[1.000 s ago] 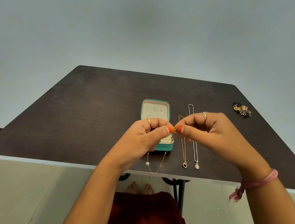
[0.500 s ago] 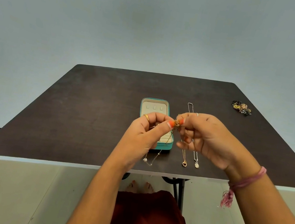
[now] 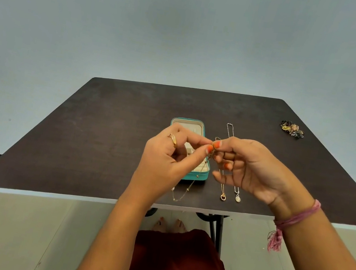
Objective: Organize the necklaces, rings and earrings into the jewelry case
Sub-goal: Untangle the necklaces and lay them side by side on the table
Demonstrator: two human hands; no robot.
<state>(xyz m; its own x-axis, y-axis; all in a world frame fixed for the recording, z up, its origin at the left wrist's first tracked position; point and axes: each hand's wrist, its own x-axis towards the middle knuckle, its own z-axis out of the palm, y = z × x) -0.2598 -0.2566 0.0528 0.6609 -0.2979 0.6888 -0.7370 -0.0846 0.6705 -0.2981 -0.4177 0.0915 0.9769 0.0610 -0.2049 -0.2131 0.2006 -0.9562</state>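
Both hands were up in front of her, meeting fingertip to fingertip. Left hand [image 3: 169, 157] had thumb and index finger pinched together, pointing toward about 2 o'clock, the other fingers curled loosely into the palm. Right hand [image 3: 250, 166] sat at its 3 o'clock, palm turned toward her, thumb and forefinger pinched at the same spot, remaining fingers half curled. Both forearms came up from the bottom, angling inward, the right wrist bent a bit.

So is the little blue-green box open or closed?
Open. The teal jewelry case lies on the table with its lid flipped back, so its cream lining shows. The hands hide much of the inside.
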